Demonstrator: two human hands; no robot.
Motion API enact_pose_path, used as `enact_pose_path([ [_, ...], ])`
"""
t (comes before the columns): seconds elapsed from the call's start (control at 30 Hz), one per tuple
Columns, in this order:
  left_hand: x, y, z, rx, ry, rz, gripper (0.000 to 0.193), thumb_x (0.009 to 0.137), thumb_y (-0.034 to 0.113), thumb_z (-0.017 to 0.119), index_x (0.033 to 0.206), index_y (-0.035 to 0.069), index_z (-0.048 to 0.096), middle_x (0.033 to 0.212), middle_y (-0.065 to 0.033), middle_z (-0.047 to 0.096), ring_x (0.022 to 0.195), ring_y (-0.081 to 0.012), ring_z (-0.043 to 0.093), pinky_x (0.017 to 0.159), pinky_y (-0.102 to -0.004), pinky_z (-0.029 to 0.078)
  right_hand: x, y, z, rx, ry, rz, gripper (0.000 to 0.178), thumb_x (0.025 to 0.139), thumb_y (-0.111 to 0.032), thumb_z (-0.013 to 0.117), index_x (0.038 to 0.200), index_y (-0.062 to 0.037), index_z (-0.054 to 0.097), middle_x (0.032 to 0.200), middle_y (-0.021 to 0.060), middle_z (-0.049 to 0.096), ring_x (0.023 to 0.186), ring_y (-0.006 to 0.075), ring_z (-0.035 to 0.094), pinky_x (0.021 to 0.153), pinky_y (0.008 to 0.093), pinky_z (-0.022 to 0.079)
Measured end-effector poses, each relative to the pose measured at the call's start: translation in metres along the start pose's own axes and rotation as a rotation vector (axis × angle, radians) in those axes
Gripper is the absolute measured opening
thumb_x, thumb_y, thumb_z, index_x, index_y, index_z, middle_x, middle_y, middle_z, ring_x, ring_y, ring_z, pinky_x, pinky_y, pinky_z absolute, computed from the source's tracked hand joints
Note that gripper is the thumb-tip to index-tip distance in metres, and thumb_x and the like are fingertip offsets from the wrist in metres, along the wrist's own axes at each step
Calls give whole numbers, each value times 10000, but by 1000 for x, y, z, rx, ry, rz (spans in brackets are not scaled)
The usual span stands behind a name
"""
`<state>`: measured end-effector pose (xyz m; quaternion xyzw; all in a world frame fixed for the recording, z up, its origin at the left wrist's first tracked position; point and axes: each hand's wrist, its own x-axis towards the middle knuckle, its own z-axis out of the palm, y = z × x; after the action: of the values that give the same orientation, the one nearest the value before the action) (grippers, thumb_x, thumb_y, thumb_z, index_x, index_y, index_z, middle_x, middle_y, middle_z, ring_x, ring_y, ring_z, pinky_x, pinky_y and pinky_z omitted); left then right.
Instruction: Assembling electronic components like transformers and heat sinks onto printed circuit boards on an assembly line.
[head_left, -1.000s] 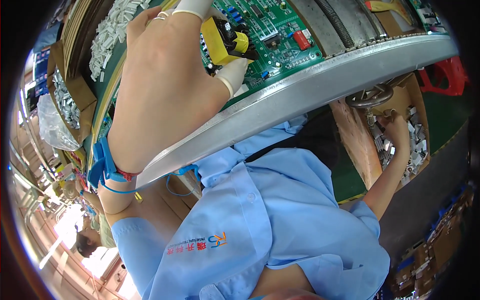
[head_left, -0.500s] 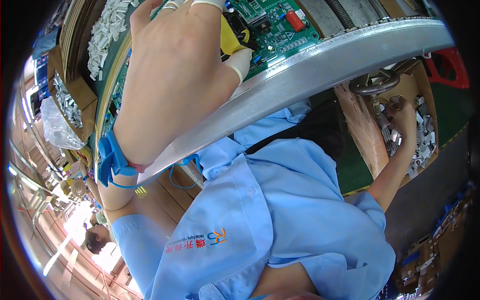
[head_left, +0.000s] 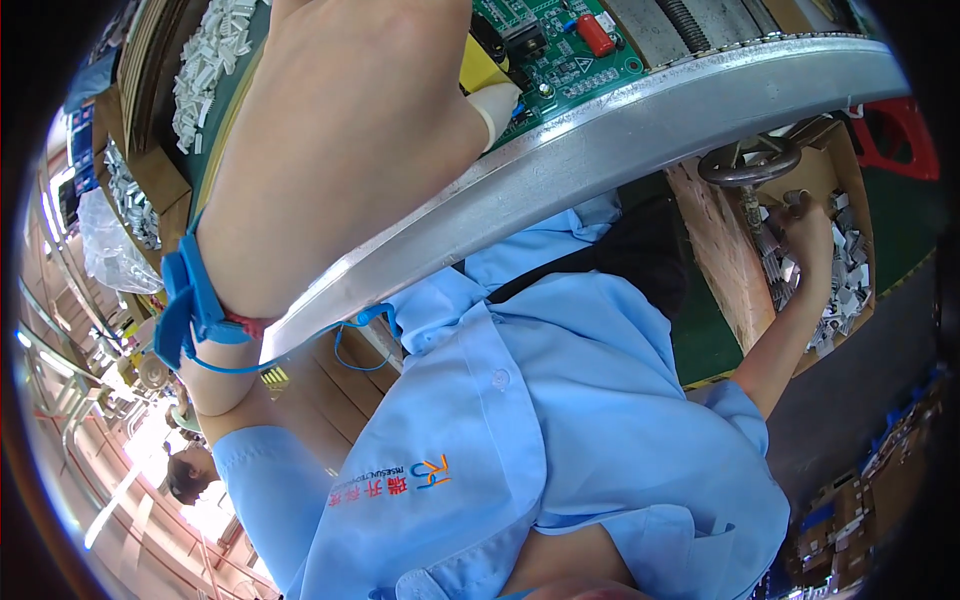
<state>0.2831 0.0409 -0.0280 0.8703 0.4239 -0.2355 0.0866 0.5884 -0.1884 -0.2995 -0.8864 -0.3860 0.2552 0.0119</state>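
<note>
My left hand, a blue strap round its wrist, reaches over a green circuit board. Its thumb wears a white finger cot and lies beside a yellow block-shaped component. The other fingers are cut off by the upper edge, so their grip is hidden. A red component stands on the board, right of the thumb. Down at the right, my right hand is in a cardboard box among silver metal pieces. Its fingers are curled; what they hold cannot be made out.
A thick metal rail runs between the board and my body. By the right box are a handwheel and a red frame. White parts lie at upper left, near a clear plastic bag. Another person is in the left background.
My left hand and wrist have shifted up and left, taking the fingers out of view. The board has moved slightly right. My right hand stays in the box, almost unmoved.
</note>
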Motion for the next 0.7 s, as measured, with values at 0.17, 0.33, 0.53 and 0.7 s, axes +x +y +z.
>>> enact_pose_path([
  [0.17,1,2,0,120,-13,18,567,739,104,696,1205,-122,463,644,-101,591,648,-293,617,1080,-531,275,1,-1,-4,-71,-32,47,385,759,-157,682,1104,12,649,887,184,702,759,316,694,708,391,515],
  [0.33,13,16,-11,246,-201,-86,378,707,14,608,1055,-116,537,593,-89,556,596,-293,585,1086,-532,267,-1,-6,-13,-93,72,63,375,765,-196,674,1097,-23,648,927,214,691,935,373,669,785,449,511],
  [0.53,15,7,-11,210,-261,-3,237,695,-5,592,914,-94,586,607,-98,567,596,-293,579,1093,-534,261,19,27,5,-83,170,-22,373,826,-322,644,1096,-64,641,999,253,669,978,421,640,814,481,504],
  [0.7,1,-30,48,-78,284,267,255,686,122,730,894,-7,656,726,-149,642,736,-323,648,992,-500,380,26,19,21,-175,118,61,428,857,-411,607,1166,-115,629,1077,248,656,1020,433,621,854,500,498],
])
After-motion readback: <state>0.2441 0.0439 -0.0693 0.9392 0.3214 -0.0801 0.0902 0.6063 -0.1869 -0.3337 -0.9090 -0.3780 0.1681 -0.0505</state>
